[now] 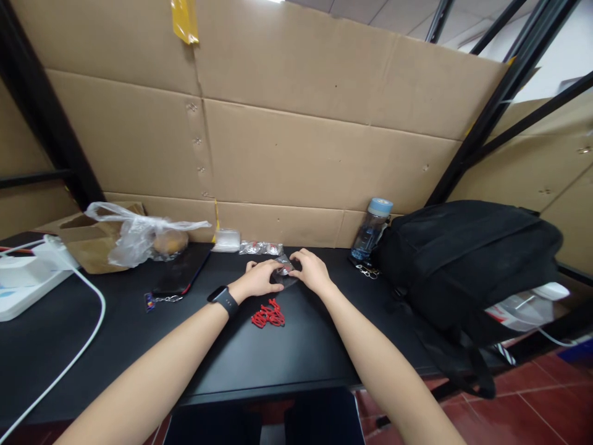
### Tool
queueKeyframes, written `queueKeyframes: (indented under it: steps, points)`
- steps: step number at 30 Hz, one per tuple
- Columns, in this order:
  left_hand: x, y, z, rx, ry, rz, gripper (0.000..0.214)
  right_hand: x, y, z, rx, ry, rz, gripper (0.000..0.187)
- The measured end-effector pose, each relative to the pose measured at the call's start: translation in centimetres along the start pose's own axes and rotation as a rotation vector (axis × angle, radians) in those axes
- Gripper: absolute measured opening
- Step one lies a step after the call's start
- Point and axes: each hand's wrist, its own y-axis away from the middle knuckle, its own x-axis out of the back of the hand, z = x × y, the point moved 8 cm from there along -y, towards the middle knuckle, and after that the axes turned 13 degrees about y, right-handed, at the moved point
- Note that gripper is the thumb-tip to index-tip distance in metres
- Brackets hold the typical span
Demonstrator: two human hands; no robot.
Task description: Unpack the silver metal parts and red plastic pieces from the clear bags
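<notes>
A small clear plastic bag (286, 262) with something red and shiny inside lies on the black tabletop between my two hands. My left hand (257, 279), wearing a black watch on its wrist, has its fingers and thumb closed on the bag's left side. On the other side my right hand (311, 271) grips the bag between curled fingers and thumb. Nearer to me is a loose pile of red knotted cords (269, 314). Just behind the hands sit flat clear packets (260, 248) with reddish contents. My fingers partly hide the bag.
A stack of clear bags (227, 240) stands by the cardboard wall (278, 154). At left are a tied plastic bag (139, 238), a dark pouch (178, 275) and a white power strip (28, 278). A water bottle (370, 228) and a black backpack (463, 266) occupy the right.
</notes>
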Motion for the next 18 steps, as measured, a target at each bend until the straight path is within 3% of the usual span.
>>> queueKeyframes:
  steps: [5,12,16,18]
  points:
    - [0.3,0.2,0.3,-0.029,0.009,-0.010,0.060,-0.2,-0.1,-1.0,-0.024,0.074,0.020,0.039]
    - [0.5,0.5,0.9,-0.059,0.030,-0.058,0.063,-0.7,-0.2,-1.2,-0.178,0.143,0.024,0.034]
    - [1.5,0.3,0.8,-0.157,0.137,0.001,0.046,-0.6,-0.1,-1.3,0.021,-0.086,-0.031,0.035]
    - [2.3,0.2,0.5,-0.194,0.194,0.056,0.036,-0.3,0.0,-1.0,0.140,-0.244,-0.046,0.022]
